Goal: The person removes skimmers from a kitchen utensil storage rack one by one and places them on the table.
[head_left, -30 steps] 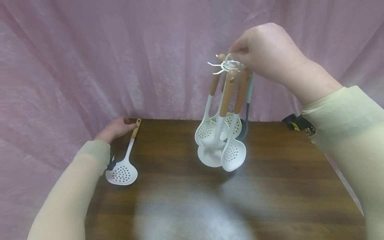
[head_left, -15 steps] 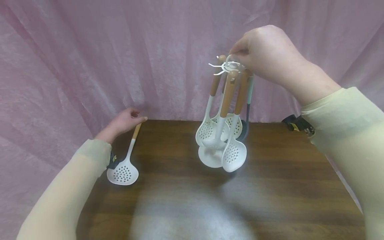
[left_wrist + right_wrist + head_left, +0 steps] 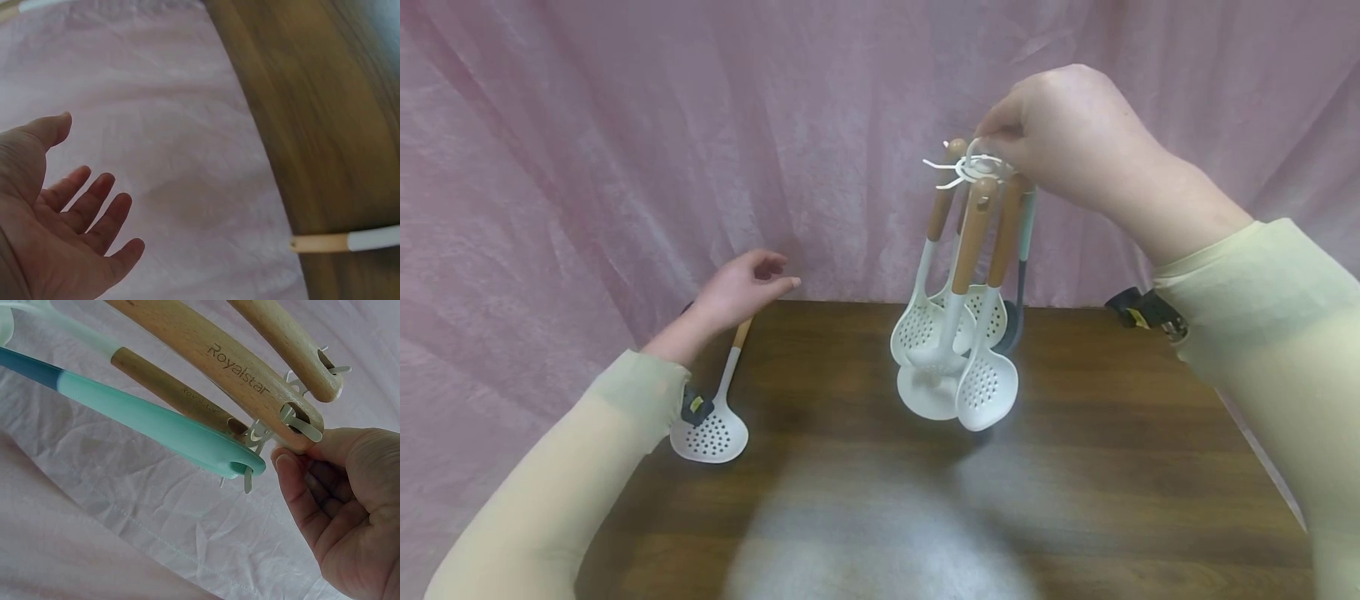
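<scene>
- My left hand (image 3: 741, 292) hovers open, fingers loose, just above the skimmer (image 3: 711, 421) lying left of the rack; a second ago it rested on that wooden handle.
- My right hand (image 3: 1060, 133) pinches the rack (image 3: 973, 165) top, unchanged. Light, swingy load; grip the hub.

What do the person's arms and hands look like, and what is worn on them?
Both arms wear long, pale yellow-cream sleeves reaching the wrists. The left hand and right hand are bare, with no gloves or rings visible. A small black device with a yellow mark sits at each wrist: left, right.
</scene>
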